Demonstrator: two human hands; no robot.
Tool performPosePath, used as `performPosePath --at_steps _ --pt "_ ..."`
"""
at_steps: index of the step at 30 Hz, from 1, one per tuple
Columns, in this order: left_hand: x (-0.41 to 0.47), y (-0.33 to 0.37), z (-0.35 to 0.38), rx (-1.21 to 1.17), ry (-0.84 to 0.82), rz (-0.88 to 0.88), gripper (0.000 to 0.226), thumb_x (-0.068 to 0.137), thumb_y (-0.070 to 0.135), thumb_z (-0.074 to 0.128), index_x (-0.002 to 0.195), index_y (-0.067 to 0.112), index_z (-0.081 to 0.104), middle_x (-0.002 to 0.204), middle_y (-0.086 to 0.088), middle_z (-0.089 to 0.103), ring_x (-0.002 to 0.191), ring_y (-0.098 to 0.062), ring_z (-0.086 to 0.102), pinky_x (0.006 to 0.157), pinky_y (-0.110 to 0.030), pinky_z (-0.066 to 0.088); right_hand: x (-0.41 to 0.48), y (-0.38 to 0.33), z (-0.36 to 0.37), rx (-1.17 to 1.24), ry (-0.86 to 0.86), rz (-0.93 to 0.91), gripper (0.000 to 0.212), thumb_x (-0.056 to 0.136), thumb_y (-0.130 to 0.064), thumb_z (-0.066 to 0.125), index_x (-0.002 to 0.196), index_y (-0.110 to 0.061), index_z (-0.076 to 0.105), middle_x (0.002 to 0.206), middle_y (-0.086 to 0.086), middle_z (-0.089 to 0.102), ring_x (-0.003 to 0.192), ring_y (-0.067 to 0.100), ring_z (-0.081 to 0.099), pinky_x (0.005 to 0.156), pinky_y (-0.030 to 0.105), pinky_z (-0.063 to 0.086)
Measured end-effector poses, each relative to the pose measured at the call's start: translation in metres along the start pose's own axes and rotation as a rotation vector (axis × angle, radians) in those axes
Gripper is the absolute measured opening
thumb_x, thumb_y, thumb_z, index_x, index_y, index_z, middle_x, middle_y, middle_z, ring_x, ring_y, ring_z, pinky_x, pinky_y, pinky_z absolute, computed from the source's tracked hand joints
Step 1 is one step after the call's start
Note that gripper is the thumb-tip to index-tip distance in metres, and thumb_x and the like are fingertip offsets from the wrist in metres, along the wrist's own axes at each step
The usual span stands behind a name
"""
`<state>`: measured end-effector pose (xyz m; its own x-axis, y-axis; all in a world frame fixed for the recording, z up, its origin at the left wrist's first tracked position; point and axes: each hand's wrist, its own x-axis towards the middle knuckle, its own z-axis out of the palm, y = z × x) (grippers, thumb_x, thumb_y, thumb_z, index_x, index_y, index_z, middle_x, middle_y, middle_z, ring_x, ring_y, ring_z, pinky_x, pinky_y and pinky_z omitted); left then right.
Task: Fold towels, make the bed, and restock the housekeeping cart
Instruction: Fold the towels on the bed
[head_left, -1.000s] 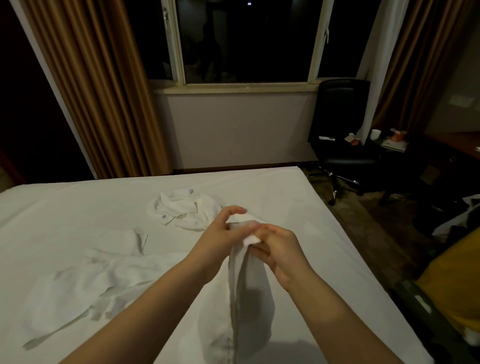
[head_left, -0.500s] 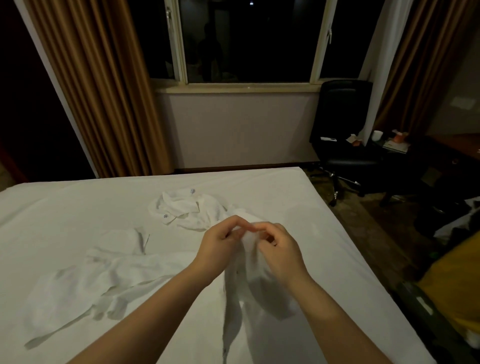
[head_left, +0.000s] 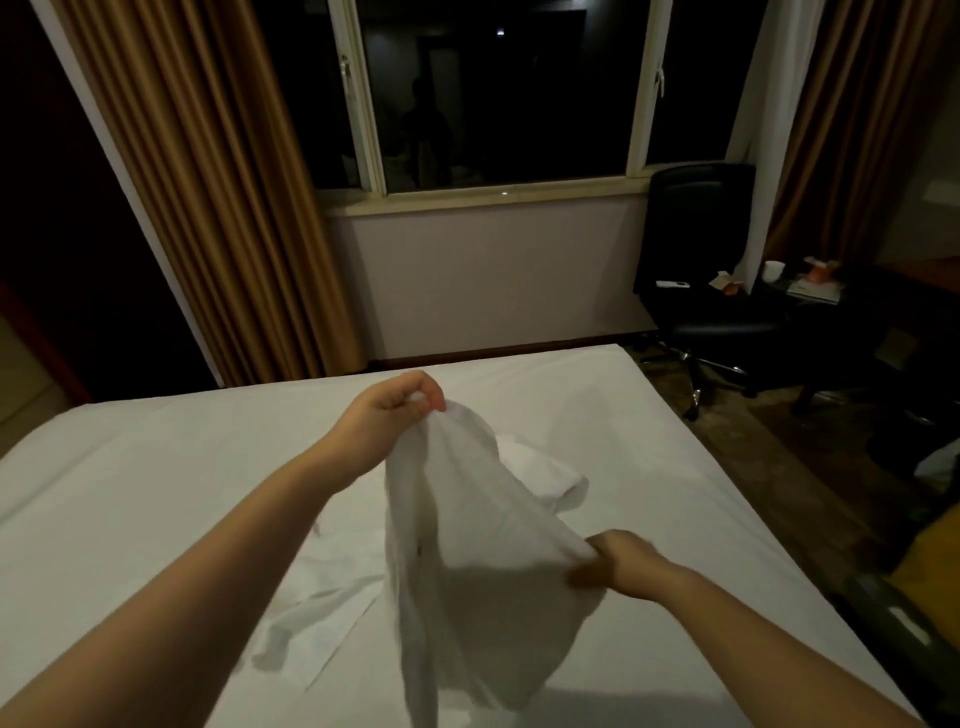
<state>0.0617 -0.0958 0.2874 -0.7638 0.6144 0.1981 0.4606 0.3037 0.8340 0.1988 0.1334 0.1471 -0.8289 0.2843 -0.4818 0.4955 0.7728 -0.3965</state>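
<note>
Two grips parted: towel (head_left: 467, 545) now spread above the bed (head_left: 156, 467).
Left hand (head_left: 395, 410) pinches a corner, right hand (head_left: 618, 564) grips an edge; folding can begin.

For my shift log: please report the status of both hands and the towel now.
Left hand pinches towel top corner, raised. Right hand grips its lower edge. Another cloth lies on bed beneath; nothing blocks.

Single head-worn wide-angle view, facing forward and down, close over the bed (head_left: 156, 467), window (head_left: 498, 93) beyond
</note>
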Motion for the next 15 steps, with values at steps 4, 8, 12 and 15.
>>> performPosePath --at_steps 4,8,12,15 --pt "-0.005 -0.025 -0.015 -0.010 -0.059 -0.085 0.033 0.099 0.005 0.040 0.077 0.018 0.061 0.081 0.005 0.059 0.081 -0.013 0.053 0.078 -0.028 0.042 0.013 0.028 -0.021 -0.420 0.082 0.010 0.026 0.084 -0.051 0.050 0.105 -0.040 0.060 0.113 -0.005 0.062 0.120 0.023 0.047 0.105 0.044 0.022" --pt "-0.009 -0.042 -0.018 0.051 -0.087 -0.140 0.032 0.100 0.007 0.040 0.077 0.016 0.061 0.086 0.002 0.059 0.081 -0.013 0.053 0.073 -0.020 0.042 0.025 0.038 -0.048 -0.390 0.331 -0.007 0.042 0.099 -0.037 0.036 0.141 -0.040 0.034 0.129 -0.004 0.058 0.118 0.022 0.051 0.106 0.041 0.020" --pt "-0.011 -0.056 -0.030 -0.082 -0.033 -0.203 0.032 0.100 0.004 0.040 0.074 0.013 0.057 0.081 -0.007 0.055 0.074 -0.019 0.050 0.066 -0.026 0.043 0.032 0.032 -0.078 -0.240 0.712 -0.076 0.027 0.101 -0.026 0.038 0.124 -0.028 0.051 0.100 0.002 0.068 0.103 0.023 0.058 0.099 0.033 0.028" --pt "-0.009 -0.061 -0.035 -0.125 0.040 -0.290 0.025 0.100 0.004 0.040 0.082 0.010 0.057 0.092 -0.010 0.057 0.079 -0.022 0.054 0.069 -0.028 0.049 0.017 0.020 -0.104 -0.075 0.793 -0.115 0.017 0.099 -0.029 0.047 0.114 -0.023 0.050 0.099 0.006 0.063 0.111 0.025 0.046 0.085 0.030 0.037"
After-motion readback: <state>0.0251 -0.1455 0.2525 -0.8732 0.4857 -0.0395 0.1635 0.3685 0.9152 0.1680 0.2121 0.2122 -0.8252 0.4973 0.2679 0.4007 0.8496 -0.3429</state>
